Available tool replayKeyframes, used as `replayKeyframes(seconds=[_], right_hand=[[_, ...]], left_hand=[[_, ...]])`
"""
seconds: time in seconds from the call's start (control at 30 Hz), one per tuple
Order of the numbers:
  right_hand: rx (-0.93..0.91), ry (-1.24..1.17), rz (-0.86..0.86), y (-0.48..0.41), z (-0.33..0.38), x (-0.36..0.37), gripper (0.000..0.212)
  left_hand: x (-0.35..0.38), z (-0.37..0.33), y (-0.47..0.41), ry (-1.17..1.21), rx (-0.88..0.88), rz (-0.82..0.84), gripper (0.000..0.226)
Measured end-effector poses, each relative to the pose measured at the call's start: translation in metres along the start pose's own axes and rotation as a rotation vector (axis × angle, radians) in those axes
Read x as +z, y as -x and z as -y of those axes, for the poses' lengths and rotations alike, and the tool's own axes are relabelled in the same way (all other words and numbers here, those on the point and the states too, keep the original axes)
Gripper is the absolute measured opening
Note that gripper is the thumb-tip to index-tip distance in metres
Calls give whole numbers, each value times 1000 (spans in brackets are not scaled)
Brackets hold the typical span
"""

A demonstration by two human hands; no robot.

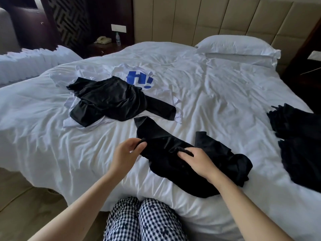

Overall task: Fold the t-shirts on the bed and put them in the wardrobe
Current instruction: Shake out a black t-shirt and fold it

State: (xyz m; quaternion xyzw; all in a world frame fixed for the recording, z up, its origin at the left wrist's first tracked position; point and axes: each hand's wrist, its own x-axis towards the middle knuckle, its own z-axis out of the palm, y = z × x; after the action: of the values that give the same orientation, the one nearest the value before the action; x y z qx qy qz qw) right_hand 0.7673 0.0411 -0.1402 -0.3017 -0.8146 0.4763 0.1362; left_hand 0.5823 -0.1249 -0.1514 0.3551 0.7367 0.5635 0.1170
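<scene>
A crumpled black t-shirt lies on the white bed near its front edge. My left hand pinches a fold at the shirt's left side. My right hand pinches another fold near its middle. Farther back on the left, a second black t-shirt lies spread over a white t-shirt with a blue print. More black clothing lies at the bed's right edge.
A white pillow rests against the beige padded headboard. A dark nightstand at the back left holds a phone and a water bottle. My legs in checked trousers stand against the bed's front edge.
</scene>
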Motion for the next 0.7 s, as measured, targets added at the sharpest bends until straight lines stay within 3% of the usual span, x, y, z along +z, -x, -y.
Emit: replayKeyframes(seconds=[0.07,0.17,0.27,0.4,0.5,0.6,0.7], right_hand=[[51,2,12,5,-3,-8,35],[97,74,-115,14,-19,-10,14],[128,21,-217,24,-39,-5,13],[90,-80,-274,30,-45,-4,10],[69,-120,-273,29,-41,-10,10],[17,-29,-239,25,-34,-21,19],[-20,101,-179,21,-26,-34,22]], left_hand=[[7,-2,5,43,-45,41,11],[17,16,15,8,-131,48,32],[23,35,25,-88,-200,78,34],[27,45,33,-63,-258,97,11],[25,45,34,-9,-254,138,23],[22,43,33,11,-277,171,23],[18,46,29,-139,-320,105,24]])
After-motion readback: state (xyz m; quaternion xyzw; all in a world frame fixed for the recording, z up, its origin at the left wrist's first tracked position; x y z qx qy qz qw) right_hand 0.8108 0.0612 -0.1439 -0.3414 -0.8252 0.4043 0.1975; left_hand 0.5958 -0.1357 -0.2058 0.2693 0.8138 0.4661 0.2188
